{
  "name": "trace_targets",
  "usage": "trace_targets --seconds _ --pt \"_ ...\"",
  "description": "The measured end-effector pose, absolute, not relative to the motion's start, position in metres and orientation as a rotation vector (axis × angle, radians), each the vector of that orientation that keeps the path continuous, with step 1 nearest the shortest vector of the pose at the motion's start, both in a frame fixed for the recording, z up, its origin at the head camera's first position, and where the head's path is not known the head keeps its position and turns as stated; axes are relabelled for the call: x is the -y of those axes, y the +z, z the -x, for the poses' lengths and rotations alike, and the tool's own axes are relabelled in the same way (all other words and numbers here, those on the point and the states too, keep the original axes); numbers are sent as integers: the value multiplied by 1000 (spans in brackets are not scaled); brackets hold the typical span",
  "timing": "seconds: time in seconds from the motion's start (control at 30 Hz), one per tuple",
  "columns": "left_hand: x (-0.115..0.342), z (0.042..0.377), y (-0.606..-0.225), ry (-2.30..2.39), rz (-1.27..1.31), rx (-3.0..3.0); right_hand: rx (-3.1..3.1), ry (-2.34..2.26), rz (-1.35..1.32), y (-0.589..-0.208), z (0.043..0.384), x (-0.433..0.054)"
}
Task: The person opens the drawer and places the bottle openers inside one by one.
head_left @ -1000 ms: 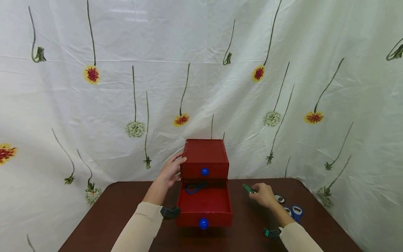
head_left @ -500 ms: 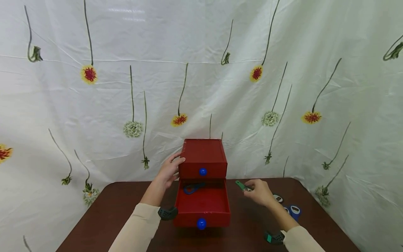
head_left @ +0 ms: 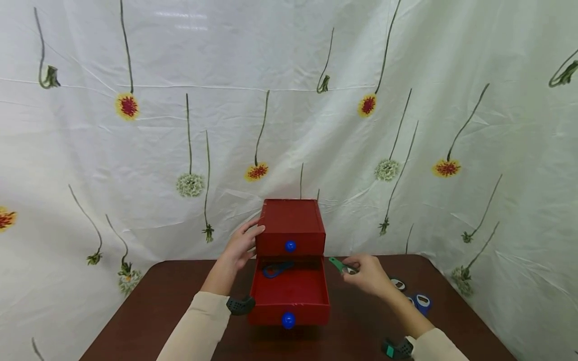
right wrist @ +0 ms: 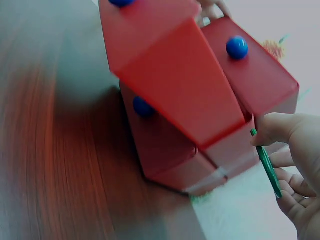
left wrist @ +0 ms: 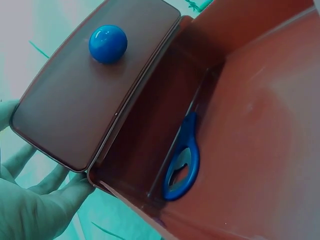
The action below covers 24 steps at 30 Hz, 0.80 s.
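A red drawer cabinet (head_left: 291, 215) with blue knobs stands on the table, and its middle drawer (head_left: 289, 291) is pulled out. Inside, toward the back, lies a blue bottle opener (left wrist: 182, 165) with a metal insert. My left hand (head_left: 239, 245) rests against the cabinet's left side, its fingers extended along the upper part. To the right of the drawer, my right hand (head_left: 368, 276) pinches a green bottle opener (head_left: 336, 263) between thumb and fingers. The green bottle opener appears edge-on in the right wrist view, close to the cabinet's side.
More bottle openers lie on the right of the dark wooden table (head_left: 167, 301), among them a blue one (head_left: 422, 303) and one with a pale end (head_left: 398, 284) partly behind my right arm. A flower-printed white cloth (head_left: 289, 125) hangs behind the table.
My right hand has moved left with the green bottle opener, bringing it closer to the drawer. The left hand stays against the cabinet.
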<state>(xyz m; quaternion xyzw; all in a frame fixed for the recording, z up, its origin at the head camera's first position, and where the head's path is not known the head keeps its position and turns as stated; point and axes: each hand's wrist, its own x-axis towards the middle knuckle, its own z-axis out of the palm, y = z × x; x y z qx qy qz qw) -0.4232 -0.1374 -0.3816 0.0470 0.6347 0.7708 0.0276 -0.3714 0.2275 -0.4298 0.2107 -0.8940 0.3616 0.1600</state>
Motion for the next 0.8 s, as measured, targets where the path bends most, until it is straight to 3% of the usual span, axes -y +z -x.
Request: trace_targets --seconds 0.27,0.8 --pt "136 422 -383 2383 -138 -1973 2523 1014 -798 -419 361 -193" --pt "136 418 -383 2386 -154 -1961 2493 765 -892 -421 366 -138"
